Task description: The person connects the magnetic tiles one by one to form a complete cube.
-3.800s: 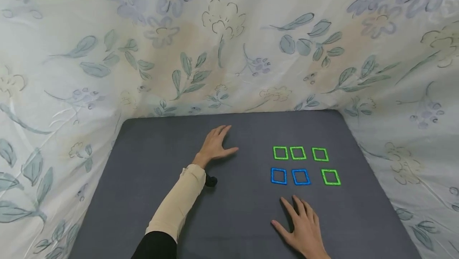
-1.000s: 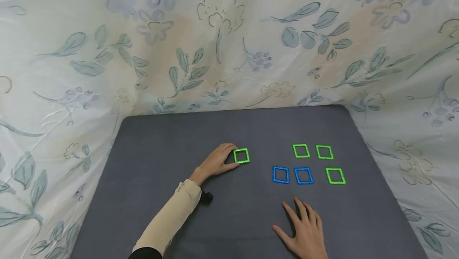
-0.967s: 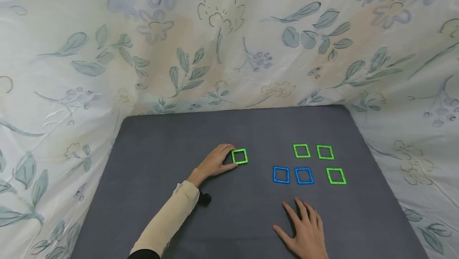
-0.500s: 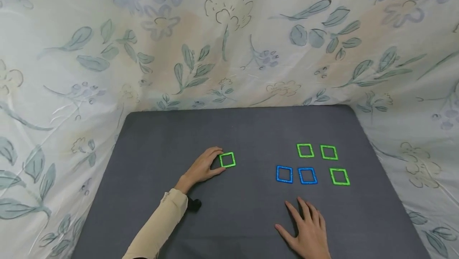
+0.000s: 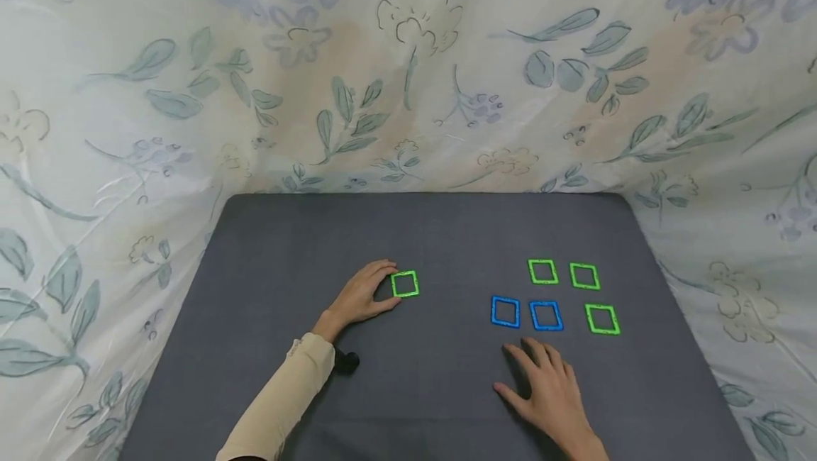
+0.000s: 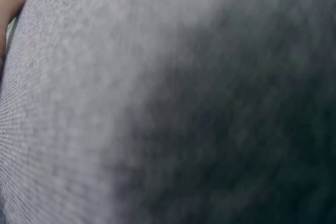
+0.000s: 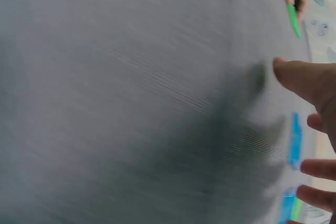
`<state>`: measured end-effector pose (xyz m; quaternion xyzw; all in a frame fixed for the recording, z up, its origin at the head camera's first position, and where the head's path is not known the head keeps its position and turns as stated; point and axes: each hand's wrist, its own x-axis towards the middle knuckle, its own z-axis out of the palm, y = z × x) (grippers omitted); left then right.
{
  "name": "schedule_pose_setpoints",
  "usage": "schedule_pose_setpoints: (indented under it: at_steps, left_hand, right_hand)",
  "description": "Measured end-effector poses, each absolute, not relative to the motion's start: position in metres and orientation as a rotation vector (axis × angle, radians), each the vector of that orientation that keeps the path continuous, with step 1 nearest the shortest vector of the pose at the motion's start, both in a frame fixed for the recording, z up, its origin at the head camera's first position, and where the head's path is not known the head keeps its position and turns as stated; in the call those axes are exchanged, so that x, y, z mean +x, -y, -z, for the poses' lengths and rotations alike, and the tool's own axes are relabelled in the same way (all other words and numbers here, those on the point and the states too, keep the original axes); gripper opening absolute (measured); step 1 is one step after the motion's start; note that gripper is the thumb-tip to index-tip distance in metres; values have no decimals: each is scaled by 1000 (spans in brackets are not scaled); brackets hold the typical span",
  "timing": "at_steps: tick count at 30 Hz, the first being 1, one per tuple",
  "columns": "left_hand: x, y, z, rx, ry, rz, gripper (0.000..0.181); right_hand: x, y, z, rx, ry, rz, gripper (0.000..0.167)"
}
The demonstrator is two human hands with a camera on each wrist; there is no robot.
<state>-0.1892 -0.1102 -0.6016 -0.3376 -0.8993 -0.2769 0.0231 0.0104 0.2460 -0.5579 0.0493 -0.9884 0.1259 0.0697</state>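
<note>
Your left hand [image 5: 360, 296] pinched a bright green square frame [image 5: 416, 284] by its left side, thumb near the lower left corner and fingers at the upper left one. The frame was hollow, its four slim bars lightly speckled, with the gray tabletop [image 5: 287, 248] showing through the middle. It sat slightly left of the tabletop's center, turned a little askew; whether it lay fully flat could not be told. Your right hand [image 5: 549, 390] held nothing, its fingers spread and loosely bent just in front of two blue frames [image 5: 506, 325]. Those blue pieces and three other green frames [image 5: 545, 282] formed two uneven rows toward the right, well apart from the one you gripped. The right wrist view caught your held frame only as a thin green strip.
</note>
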Motion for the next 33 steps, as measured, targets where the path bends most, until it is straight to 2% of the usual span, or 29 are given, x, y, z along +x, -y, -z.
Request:
schedule_pose_setpoints:
  at_steps: [8,14,18,28,33]
  left_hand:
    - [-190,111,603,-1034,2749,840,64]
    - [-190,110,606,-1029,2739,835,65]
    - [-189,110,608,-1037,2721,826,66]
    - [-185,110,608,-994,2757,813,66]
    - [-185,109,608,-994,2758,823,66]
  right_hand:
    - [-60,-270,532,505,2969,-508,78]
    - [-96,-276,531,678,3018,-649,93]
    - [-109,-274,534,782,3075,-710,96]
    - [-122,-274,540,952,3049,-656,85]
    - [-124,-276,542,956,3041,-623,82]
